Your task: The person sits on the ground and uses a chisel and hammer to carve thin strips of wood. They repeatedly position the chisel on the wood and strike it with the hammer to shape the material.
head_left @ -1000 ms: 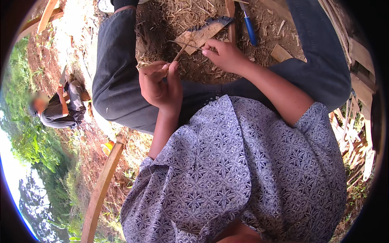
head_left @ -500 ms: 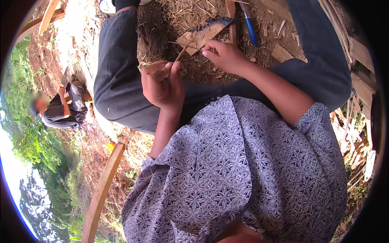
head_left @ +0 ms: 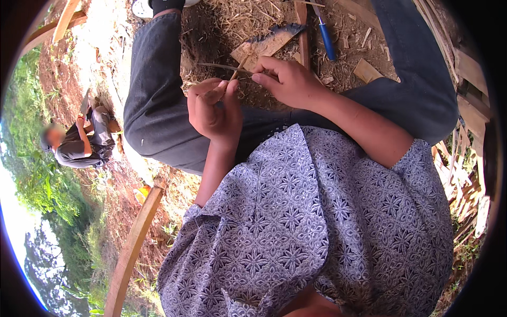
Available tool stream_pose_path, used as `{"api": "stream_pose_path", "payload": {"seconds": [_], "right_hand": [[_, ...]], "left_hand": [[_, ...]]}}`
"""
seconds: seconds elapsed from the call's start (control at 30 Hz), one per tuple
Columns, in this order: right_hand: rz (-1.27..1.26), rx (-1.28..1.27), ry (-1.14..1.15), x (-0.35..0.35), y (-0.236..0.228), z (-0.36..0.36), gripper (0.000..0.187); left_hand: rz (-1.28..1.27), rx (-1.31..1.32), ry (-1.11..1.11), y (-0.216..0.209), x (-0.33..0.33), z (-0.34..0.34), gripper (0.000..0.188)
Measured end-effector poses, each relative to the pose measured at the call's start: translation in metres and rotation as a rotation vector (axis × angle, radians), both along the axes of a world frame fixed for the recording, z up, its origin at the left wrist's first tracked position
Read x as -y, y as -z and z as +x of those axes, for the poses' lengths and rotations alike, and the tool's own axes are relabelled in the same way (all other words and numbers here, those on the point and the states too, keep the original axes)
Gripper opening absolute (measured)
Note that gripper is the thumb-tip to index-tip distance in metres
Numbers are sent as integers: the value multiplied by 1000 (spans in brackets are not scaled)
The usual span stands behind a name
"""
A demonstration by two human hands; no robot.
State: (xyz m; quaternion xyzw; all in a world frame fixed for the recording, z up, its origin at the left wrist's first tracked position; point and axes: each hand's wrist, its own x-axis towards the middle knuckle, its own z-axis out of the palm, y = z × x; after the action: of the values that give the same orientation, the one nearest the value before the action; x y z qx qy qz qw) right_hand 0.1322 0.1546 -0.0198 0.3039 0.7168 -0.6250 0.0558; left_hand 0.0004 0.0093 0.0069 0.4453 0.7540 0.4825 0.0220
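My left hand [head_left: 215, 111] is closed around a thin wooden stick [head_left: 235, 75], whose free end points up and to the right. My right hand [head_left: 288, 82] grips a narrow-bladed knife [head_left: 216, 66]; its handle is hidden in the fingers. The grey blade reaches leftward across the stick, just beyond my left fingertips. Both hands are above the ground between my spread, dark-trousered legs. Past them lies a flat piece of wood [head_left: 269, 43] with a charred, blackened edge.
A blue-handled tool [head_left: 327, 42] lies beside an upright-running wooden strip [head_left: 304, 45]. Shavings and a small wood offcut [head_left: 367, 71] are on the soil. Split wood [head_left: 472, 116] is heaped at right. At left are a long beam [head_left: 132, 248] and another seated person [head_left: 79, 145].
My right hand has shifted slightly left and nearer to me, and the blade now sticks out farther left across the stick. The left hand has barely moved.
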Motion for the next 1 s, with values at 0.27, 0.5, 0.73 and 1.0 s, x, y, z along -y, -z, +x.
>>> {"api": "stream_pose_path", "payload": {"seconds": [0.27,0.5,0.73,1.0], "right_hand": [[86,17,0,1,16,4,26],[152,105,-45,3,26,10,22],[332,125,-122,-2,80,8,21],[170,-109,-37,19,17,-15,28]], "left_hand": [[6,32,5,1,-1,1,14],[25,116,-34,5,3,3,12],[84,285,-122,4,-3,-13,12],[24,241,-31,1,6,-46,12]]}}
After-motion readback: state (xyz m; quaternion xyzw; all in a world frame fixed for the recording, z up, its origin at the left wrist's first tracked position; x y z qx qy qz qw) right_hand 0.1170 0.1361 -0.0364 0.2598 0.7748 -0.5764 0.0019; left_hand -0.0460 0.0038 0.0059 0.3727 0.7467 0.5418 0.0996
